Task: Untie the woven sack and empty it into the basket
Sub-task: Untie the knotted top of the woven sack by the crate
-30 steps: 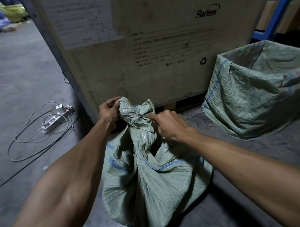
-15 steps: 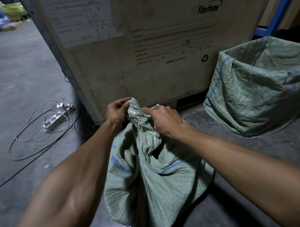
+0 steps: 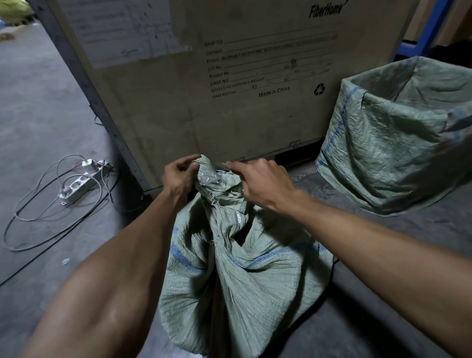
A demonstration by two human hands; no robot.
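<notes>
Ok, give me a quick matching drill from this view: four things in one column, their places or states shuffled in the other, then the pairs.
Things:
1. sack
2. basket
3. power strip
4. crate

Places or states:
A. on the floor at left, among loose cables
B. at right, lined with woven fabric, mouth open
C. behind the sack, printed "Made in China"
D. bunched at the neck, gripped by the left hand and right hand

Pairs: 1-D, 2-B, 3-A, 4-C
</notes>
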